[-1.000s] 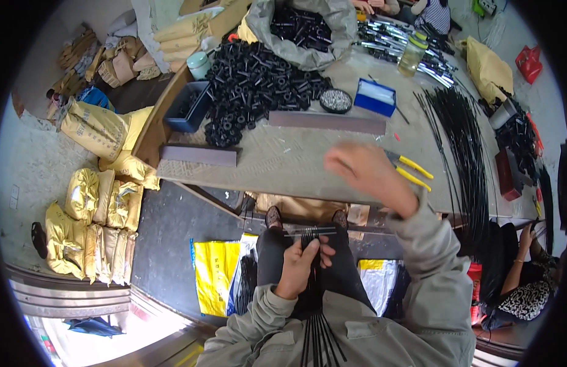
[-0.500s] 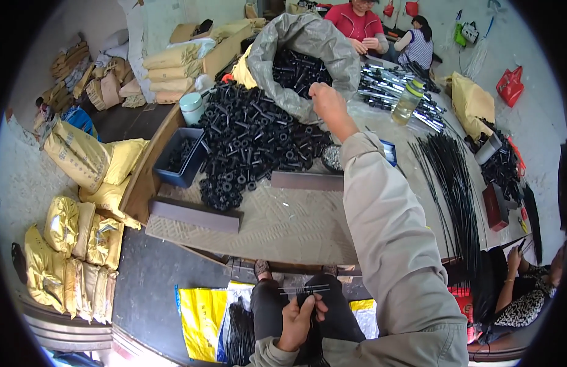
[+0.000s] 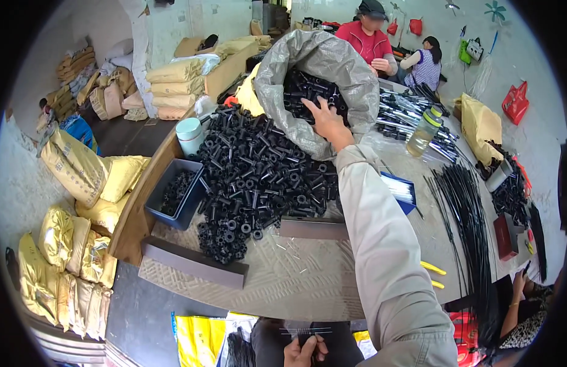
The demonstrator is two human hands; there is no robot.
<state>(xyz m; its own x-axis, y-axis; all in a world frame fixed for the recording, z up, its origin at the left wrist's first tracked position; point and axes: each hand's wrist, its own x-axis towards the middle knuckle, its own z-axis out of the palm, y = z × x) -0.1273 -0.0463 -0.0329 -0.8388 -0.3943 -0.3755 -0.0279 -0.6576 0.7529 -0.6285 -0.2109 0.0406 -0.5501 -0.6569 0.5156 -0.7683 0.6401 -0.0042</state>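
My right hand [image 3: 329, 124] reaches into the mouth of a grey woven sack [image 3: 361, 92], fingers spread over the black plastic fittings [image 3: 320, 87] inside. Nothing shows in its grip. Low at the front, above my lap, my left hand [image 3: 303, 353] is closed on a bundle of thin black strands [image 3: 305, 335]; a few thin pale rods lie crosswise near its top. The lower part of the bundle is hidden by the hand and the picture's edge. A big heap of black tubular fittings [image 3: 265, 165] spreads over the table left of my right sleeve.
A blue-grey bin [image 3: 188, 211] and a mint-lidded canister [image 3: 189, 136] flank the heap. Brown strips [image 3: 197, 262] lie in front. Rightward are a blue tray [image 3: 408, 196], yellow-handled tool [image 3: 433, 268], bottle [image 3: 425, 129] and long black rods [image 3: 464, 214]. Co-workers [image 3: 369, 43] sit beyond.
My right hand has gone from closed at the sack's rim to spread fingers over the fittings inside. The view has shifted, so my left hand appears lower, with the bundle still in it.
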